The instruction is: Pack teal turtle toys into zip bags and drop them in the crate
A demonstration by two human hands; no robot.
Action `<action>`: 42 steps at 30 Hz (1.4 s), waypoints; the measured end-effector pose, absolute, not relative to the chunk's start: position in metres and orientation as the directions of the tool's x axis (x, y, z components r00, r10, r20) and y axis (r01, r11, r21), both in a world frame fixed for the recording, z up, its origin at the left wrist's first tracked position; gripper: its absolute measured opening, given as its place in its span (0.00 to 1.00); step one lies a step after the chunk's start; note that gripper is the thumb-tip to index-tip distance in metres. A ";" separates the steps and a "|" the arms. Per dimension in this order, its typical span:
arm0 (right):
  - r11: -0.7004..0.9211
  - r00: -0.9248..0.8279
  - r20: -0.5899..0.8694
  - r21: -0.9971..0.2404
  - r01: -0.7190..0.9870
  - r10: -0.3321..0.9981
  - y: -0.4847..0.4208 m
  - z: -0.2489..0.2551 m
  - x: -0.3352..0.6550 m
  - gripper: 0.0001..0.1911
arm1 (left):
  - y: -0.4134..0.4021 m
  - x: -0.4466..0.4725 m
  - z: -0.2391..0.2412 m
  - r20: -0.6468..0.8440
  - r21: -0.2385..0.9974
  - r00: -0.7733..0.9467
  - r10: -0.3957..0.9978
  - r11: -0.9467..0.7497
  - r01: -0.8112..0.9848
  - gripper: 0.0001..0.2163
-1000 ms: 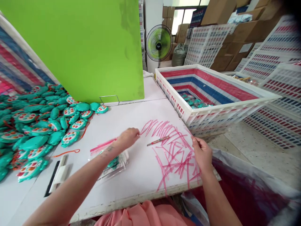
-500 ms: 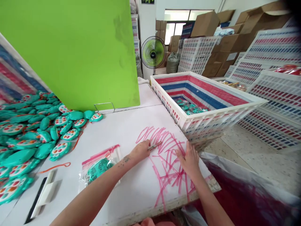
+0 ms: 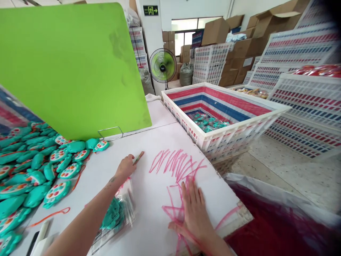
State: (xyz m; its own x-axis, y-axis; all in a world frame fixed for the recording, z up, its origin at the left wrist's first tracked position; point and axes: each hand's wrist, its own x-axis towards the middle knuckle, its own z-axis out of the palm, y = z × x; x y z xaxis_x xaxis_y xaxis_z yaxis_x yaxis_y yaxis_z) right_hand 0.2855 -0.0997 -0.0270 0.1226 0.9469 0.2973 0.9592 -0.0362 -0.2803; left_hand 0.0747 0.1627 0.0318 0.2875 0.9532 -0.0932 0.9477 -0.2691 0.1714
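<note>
My left hand (image 3: 125, 167) is closed on a thin pen-like stick (image 3: 139, 157), whose red-and-grey end pokes out to the right above the white table (image 3: 149, 213). My right hand (image 3: 194, 209) lies flat with fingers stretched out on a heap of pink strips (image 3: 178, 164). Under my left forearm lies a clear bag (image 3: 117, 213) with pink edge holding a teal toy. A pile of teal toys (image 3: 34, 167) with coloured buttons covers the table's left side.
A green board (image 3: 69, 67) stands at the back of the table. A white crate (image 3: 221, 135) with a striped liner and bagged toys sits right of the table. Stacked crates, cartons and a fan (image 3: 162, 65) fill the background. A dark red bag (image 3: 277, 227) hangs at the lower right.
My left hand picked up the pen-like stick from among the strips and carried it left. My right hand flattened and swept the pink strips toward me. The view tilted upward.
</note>
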 end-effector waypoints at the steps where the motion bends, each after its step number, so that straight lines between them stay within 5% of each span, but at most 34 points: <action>1: -0.033 0.115 0.280 -0.279 0.960 0.953 -0.101 -0.025 0.283 0.63 | 0.159 0.082 0.029 -0.060 0.160 0.311 0.949 -0.298 0.941 0.17; 5: -0.016 0.090 0.281 -0.252 0.968 0.955 -0.103 -0.028 0.283 0.51 | 0.137 0.127 0.015 -0.005 0.156 0.424 0.906 -0.418 0.895 0.17; 10: 0.097 -0.018 0.335 -0.222 0.970 0.942 -0.104 -0.045 0.298 0.35 | 0.114 0.191 -0.002 -0.007 0.202 0.382 0.924 -0.373 0.906 0.35; 15: 0.237 -0.158 0.308 -0.241 0.941 0.938 -0.105 -0.042 0.306 0.31 | 0.085 0.270 -0.006 -0.129 0.375 0.392 0.911 -0.321 0.870 0.47; 18: 0.257 -0.178 0.296 -0.254 0.932 0.938 -0.106 -0.032 0.305 0.31 | 0.064 0.303 -0.007 -0.141 0.421 0.559 0.817 -0.461 0.781 0.49; 24: 0.177 -0.064 0.388 -0.262 0.949 0.919 -0.109 -0.027 0.302 0.28 | 0.074 0.286 -0.010 -0.030 0.537 0.864 0.502 -0.721 0.438 0.23; 29: -0.056 0.155 0.441 -0.229 0.972 0.884 -0.098 -0.032 0.303 0.42 | 0.079 0.249 -0.007 0.060 0.657 0.949 0.310 -0.728 0.196 0.19; 34: -0.080 0.148 0.335 -0.208 0.975 0.931 -0.074 -0.032 0.316 0.52 | 0.059 0.232 -0.010 0.065 0.804 0.930 0.363 -0.570 0.167 0.13; 39: -0.035 0.093 0.257 -0.219 0.975 0.962 -0.062 -0.036 0.328 0.48 | 0.061 0.220 -0.005 -0.015 0.876 0.876 0.482 -0.415 0.244 0.28; 42: -0.027 0.076 0.218 -0.220 0.975 0.973 -0.063 -0.035 0.329 0.43 | 0.061 0.208 0.003 -0.119 0.817 0.892 0.435 -0.468 0.337 0.47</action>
